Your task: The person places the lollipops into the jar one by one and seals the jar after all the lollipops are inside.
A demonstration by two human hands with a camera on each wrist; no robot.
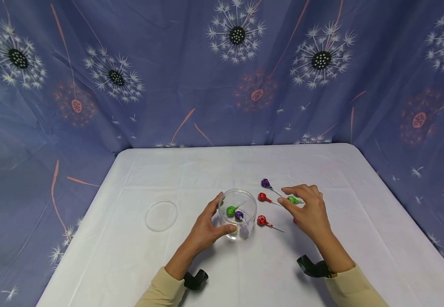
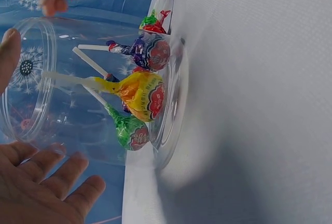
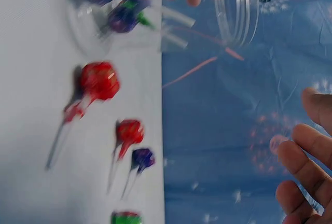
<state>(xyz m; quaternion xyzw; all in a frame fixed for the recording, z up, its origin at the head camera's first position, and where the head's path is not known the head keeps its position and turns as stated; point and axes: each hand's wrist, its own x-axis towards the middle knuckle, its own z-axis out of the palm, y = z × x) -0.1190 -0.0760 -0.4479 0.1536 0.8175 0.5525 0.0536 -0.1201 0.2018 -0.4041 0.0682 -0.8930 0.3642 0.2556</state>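
My left hand point(image 1: 206, 228) grips a clear round jar point(image 1: 251, 219) that stands upright on the table, thumb on the near side and fingers round the far side. Inside the jar, in the left wrist view, are a yellow lollipop point(image 2: 140, 97), a green lollipop point(image 2: 129, 130) and a purple lollipop point(image 2: 150, 52), among others. My right hand point(image 1: 310, 209) hovers to the right of the jar, thumb and forefinger apart, holding nothing. Below it lies a green lollipop point(image 1: 293, 199), partly covered by the hand. Close by are two red lollipops point(image 1: 262, 220) and another purple lollipop point(image 1: 265, 183).
A clear round lid point(image 1: 162, 216) lies flat on the white-covered table point(image 1: 129, 256), left of the jar. Beneath the right hand a bit of red peeks out, mostly hidden. Blue dandelion-print curtains point(image 1: 191, 85) enclose the table's back and sides.
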